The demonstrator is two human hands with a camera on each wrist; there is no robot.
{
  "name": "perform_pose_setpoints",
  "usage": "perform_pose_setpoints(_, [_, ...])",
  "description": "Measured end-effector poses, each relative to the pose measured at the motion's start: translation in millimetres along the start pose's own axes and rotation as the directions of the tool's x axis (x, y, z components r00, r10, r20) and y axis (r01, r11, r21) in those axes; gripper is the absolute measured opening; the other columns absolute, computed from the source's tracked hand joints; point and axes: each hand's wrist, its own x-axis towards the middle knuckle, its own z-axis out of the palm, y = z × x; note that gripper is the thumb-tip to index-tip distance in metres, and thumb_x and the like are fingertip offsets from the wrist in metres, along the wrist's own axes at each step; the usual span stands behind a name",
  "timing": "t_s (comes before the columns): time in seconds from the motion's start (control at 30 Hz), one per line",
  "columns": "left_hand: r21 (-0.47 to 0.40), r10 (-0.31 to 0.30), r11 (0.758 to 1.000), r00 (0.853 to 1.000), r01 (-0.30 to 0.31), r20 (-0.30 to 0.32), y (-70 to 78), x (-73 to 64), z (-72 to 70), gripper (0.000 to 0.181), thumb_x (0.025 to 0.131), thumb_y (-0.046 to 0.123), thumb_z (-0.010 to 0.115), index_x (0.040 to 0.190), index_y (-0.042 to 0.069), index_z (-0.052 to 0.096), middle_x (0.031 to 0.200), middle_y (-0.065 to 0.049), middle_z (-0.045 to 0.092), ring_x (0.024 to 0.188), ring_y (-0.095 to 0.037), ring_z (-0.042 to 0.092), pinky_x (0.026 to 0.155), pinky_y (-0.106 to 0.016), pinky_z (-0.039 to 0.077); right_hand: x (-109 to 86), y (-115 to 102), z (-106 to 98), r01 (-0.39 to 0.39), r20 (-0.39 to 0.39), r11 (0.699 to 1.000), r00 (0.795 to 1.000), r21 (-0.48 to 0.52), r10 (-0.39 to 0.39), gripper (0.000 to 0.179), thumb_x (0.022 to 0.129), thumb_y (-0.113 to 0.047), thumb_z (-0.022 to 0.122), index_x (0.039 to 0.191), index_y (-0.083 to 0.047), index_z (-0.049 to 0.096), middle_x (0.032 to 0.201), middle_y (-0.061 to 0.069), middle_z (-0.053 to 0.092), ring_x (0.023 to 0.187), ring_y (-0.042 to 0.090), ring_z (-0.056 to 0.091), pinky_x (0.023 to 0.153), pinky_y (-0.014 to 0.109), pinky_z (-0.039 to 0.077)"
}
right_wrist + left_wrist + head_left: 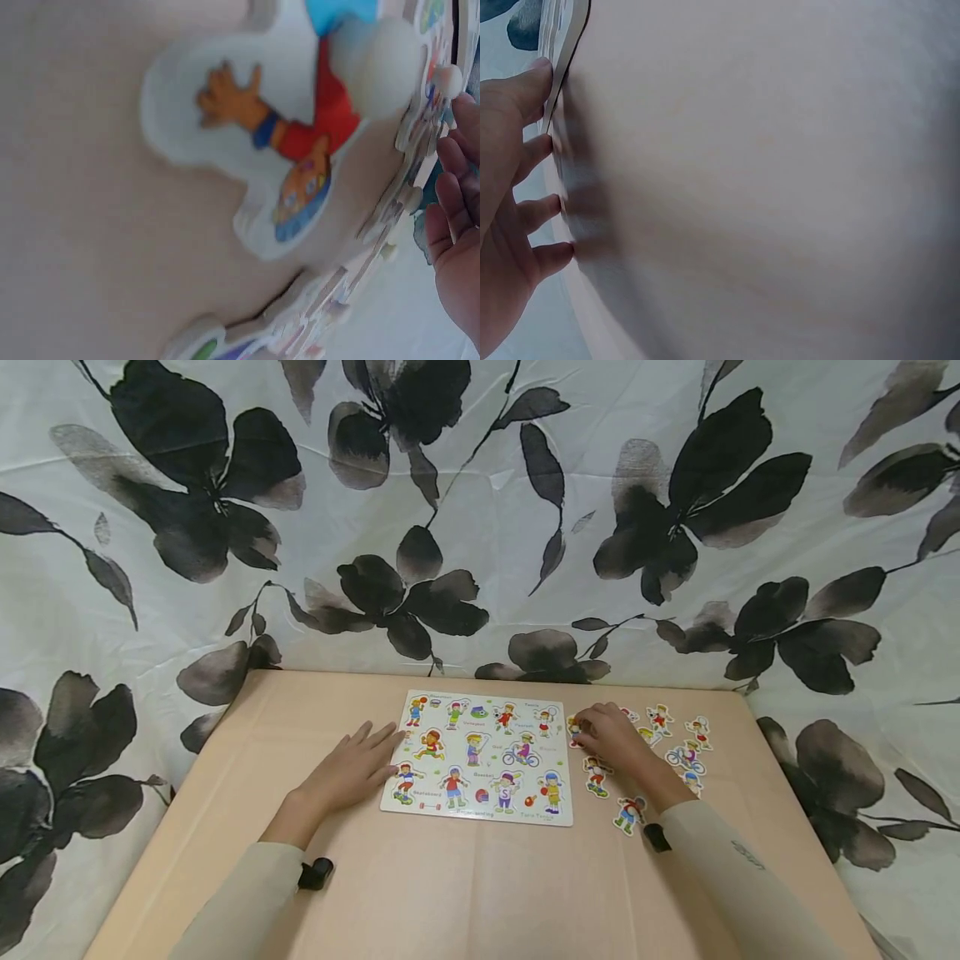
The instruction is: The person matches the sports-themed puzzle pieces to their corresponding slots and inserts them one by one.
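Observation:
A white wooden puzzle board (491, 785) printed with colourful sports figures lies on the table. My left hand (356, 764) rests at its left edge, fingers spread and nearly straight over the border. In the left wrist view, the fingertips (553, 259) reach down by the board's edge (574, 34). Just past the board's right edge, my right hand (611, 735) bends its fingers down over a knobbed puzzle piece (573, 732). A white knob (448, 80) shows right beside its fingertips in the right wrist view; I cannot tell whether they pinch it.
More loose figure pieces lie right of the board, among them a cyclist piece (686, 757) and a red-shirted piece (628, 815) near my right wrist. A floral cloth (517, 610) hangs behind the light wooden table (480, 893).

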Motion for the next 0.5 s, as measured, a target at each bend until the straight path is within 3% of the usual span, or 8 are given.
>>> perform_pose_setpoints(0.23, [-0.021,0.0,1.0,1.0,0.0,0.001,-3.6,-0.9,1.2,0.063,0.106,0.041,0.054,0.163,0.02,0.035,0.17,-0.007,0.03,0.156,-0.048,0.022,0.122,-0.07,0.024,5.7,-2.2,6.3,-0.069,0.03,0.996,0.997,0.057,0.067,0.02,0.097,-0.02,0.073,0.11,-0.005,0.073,0.103,0.009,0.069,0.097,0.025,0.055,0.085,0.042,0.052])
perform_pose_setpoints(0.5, [-0.019,0.007,1.0,1.0,-0.007,0.007,-3.4,-1.2,2.0,0.064,0.106,0.04,0.056,0.163,0.02,0.034,0.17,-0.007,0.029,0.156,-0.049,0.021,0.121,-0.07,0.024,5.0,-7.4,-2.6,-0.119,0.04,0.987,0.993,0.107,0.115,0.019,0.1,-0.021,0.07,0.111,-0.005,0.072,0.1,0.007,0.067,0.095,0.023,0.054,0.081,0.038,0.052])
